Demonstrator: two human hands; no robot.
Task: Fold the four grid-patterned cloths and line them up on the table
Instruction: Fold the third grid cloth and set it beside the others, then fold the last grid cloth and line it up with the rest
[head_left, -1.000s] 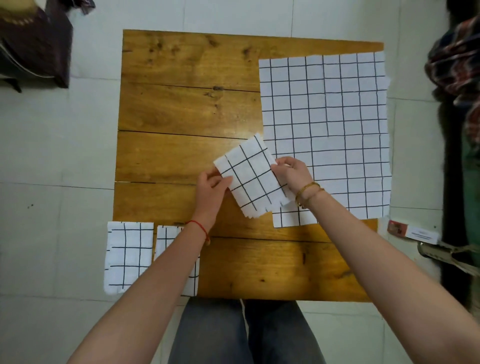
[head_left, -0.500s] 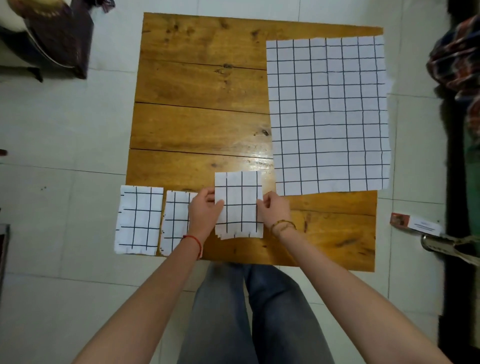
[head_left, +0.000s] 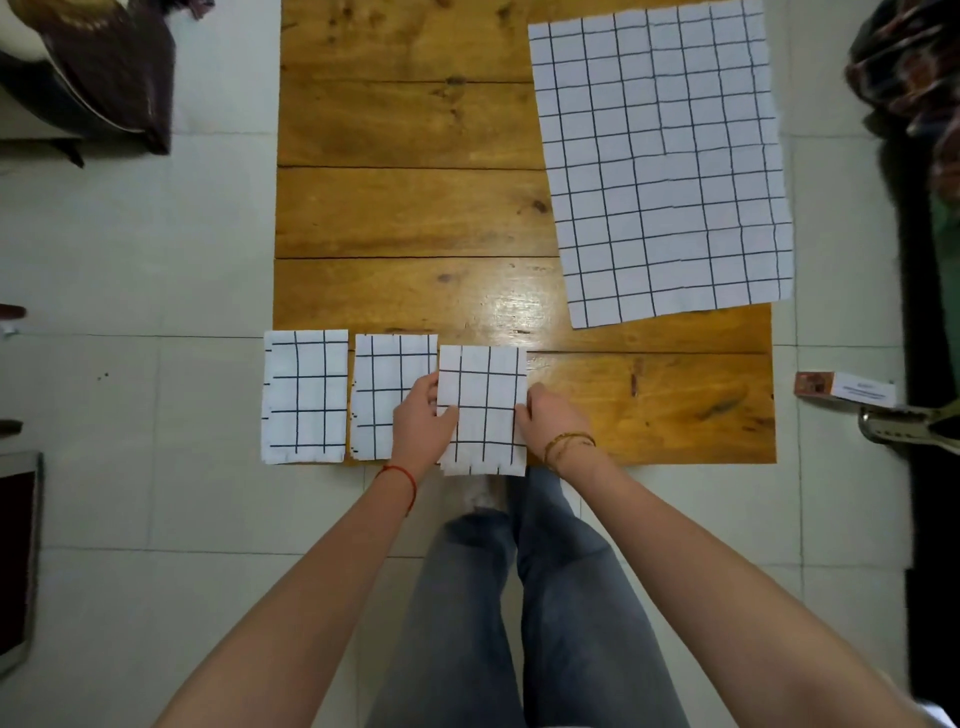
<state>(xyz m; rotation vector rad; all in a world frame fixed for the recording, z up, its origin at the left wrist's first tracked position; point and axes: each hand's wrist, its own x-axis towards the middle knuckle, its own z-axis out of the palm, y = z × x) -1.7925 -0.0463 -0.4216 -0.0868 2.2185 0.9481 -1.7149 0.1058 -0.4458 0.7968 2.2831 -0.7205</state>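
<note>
A small box (head_left: 847, 389) is lying on the tiled floor (head_left: 130, 260) just right of the table (head_left: 405, 208), a shoe (head_left: 904, 428) is sitting beside it, and a dark bag (head_left: 109, 67) is resting far left.

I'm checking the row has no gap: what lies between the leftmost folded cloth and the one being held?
In the head view, one more folded cloth lies between the leftmost folded cloth and the held cloth, partly under the left hand.
</note>
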